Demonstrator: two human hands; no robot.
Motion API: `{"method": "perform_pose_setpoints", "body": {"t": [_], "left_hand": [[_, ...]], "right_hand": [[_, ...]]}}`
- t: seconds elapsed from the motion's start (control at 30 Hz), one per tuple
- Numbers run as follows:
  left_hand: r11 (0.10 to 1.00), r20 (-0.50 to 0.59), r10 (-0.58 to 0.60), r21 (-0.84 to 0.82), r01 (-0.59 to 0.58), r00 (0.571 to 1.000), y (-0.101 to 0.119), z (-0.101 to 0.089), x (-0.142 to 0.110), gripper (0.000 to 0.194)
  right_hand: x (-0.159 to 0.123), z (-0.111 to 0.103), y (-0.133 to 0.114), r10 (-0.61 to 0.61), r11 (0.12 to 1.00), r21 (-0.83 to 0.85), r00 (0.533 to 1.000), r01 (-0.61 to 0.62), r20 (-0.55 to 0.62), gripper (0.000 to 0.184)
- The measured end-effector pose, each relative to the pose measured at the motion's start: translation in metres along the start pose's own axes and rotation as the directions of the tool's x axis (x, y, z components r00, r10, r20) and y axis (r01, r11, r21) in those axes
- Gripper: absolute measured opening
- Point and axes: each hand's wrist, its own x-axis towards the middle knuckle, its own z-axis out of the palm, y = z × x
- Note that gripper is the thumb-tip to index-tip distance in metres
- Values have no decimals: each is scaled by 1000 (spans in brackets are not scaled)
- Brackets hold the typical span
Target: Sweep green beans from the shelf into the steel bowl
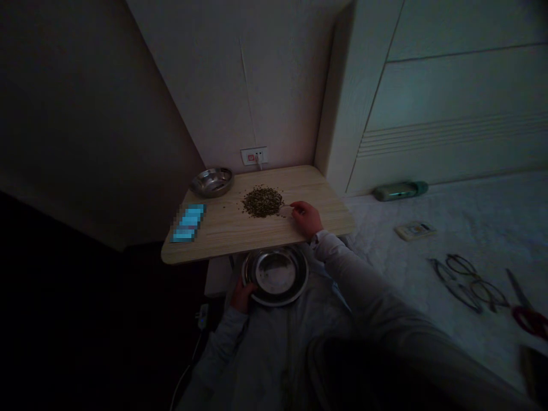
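My left hand grips the left rim of a round metal basin, holding it below the table's front edge. The basin looks shiny inside, with a few dark specks. On the small wooden table lies a loose pile of small dark greenish-brown grains or seeds. At the pile's right edge, my right hand pinches a small pale flat piece, whose exact kind I cannot make out. Its tip touches or nearly touches the grains.
A metal bowl stands at the table's back left, with a lit phone in front. A socket is on the wall. On the bed to the right lie a greenish bottle, a small packet, glasses and scissors.
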Motion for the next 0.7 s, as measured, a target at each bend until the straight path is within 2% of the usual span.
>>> {"method": "perform_pose_setpoints", "body": {"t": [0.23,0.53,0.7], "left_hand": [[997,-9,-65,-42,65,998,2,1,-1,51],[1000,33,1,-17,-1,999,10,5,-5,55],[999,66,17,-49,-14,998,9,6,-5,55]], "right_hand": [[0,1,2,14,1000,16,1000,-14,7,26],[-1,-1,1,15,999,42,998,-18,68,26],[-2,-1,-1,20,996,78,990,-31,139,25]]}}
